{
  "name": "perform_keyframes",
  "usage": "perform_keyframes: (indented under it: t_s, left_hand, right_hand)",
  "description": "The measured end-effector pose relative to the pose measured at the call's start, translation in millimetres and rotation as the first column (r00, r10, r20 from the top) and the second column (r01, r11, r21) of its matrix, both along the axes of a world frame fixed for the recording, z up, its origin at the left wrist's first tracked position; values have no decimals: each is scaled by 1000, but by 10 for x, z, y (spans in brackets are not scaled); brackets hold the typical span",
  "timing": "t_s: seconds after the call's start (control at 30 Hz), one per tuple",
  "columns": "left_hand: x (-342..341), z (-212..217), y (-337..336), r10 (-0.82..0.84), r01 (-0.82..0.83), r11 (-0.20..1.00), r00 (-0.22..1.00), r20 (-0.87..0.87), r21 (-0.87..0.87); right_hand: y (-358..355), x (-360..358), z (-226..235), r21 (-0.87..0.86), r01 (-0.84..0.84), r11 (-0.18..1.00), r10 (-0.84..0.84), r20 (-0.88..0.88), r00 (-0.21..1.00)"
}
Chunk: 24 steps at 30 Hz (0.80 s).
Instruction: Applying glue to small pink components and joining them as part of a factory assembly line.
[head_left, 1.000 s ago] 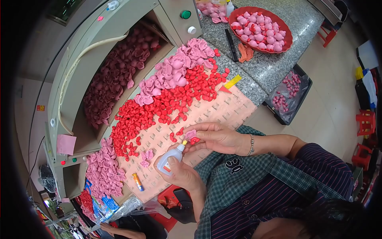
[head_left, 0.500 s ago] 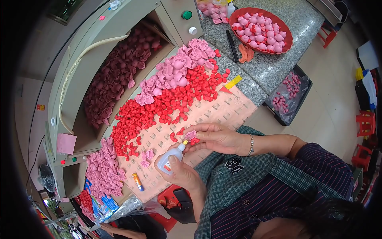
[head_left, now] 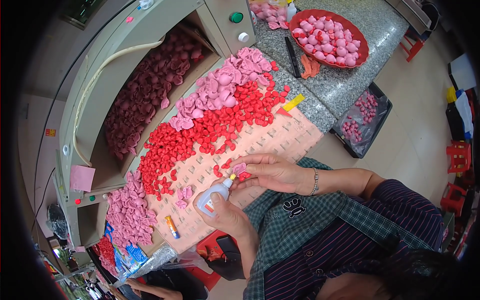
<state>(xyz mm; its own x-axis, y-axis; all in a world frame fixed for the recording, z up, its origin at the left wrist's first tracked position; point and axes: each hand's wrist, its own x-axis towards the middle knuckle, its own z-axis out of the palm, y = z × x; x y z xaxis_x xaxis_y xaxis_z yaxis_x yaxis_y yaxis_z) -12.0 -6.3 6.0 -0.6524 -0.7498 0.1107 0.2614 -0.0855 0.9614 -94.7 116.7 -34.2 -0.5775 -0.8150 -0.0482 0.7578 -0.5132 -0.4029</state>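
Note:
My left hand (head_left: 227, 215) is wrapped round a small translucent glue bottle (head_left: 214, 199), its yellow tip tilted up toward my right hand (head_left: 270, 172). My right hand, with a bracelet at the wrist, pinches a small pink cupped piece (head_left: 240, 169) with a red part (head_left: 244, 176) against it. The bottle's tip is right beside this piece; whether they touch I cannot tell. Just beyond my fingers lie a few loose red pieces (head_left: 218, 171). A few pink pieces (head_left: 184, 196) and a small orange and blue tube (head_left: 172, 227) rest on the peach cloth (head_left: 272, 137).
Red pieces (head_left: 167, 155) and pink pieces (head_left: 131, 212) are heaped along a grey machine (head_left: 75, 117), whose opening holds more pink parts. A red basket (head_left: 366, 47) of pink pieces stands on the granite counter (head_left: 320, 95). A black tray (head_left: 367, 150) sits lower right. Another person's arm (head_left: 155, 290) shows at the bottom left.
Both hands, the bottle and the pink piece keep nearly the same places. The other person's arm at the bottom left has shifted slightly.

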Motion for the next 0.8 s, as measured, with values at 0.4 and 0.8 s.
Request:
perform_keyframes:
  t_s: [0.4,0.8]
  left_hand:
    - [31,-47,-82,12,-12,1000,1000,13,-26]
    - [39,-40,-151,58,-53,995,996,64,-84]
  right_hand:
    - [2,4,-35,48,-21,999,21,17,1000]
    - [25,-4,-5,105,-21,994,18,27,999]
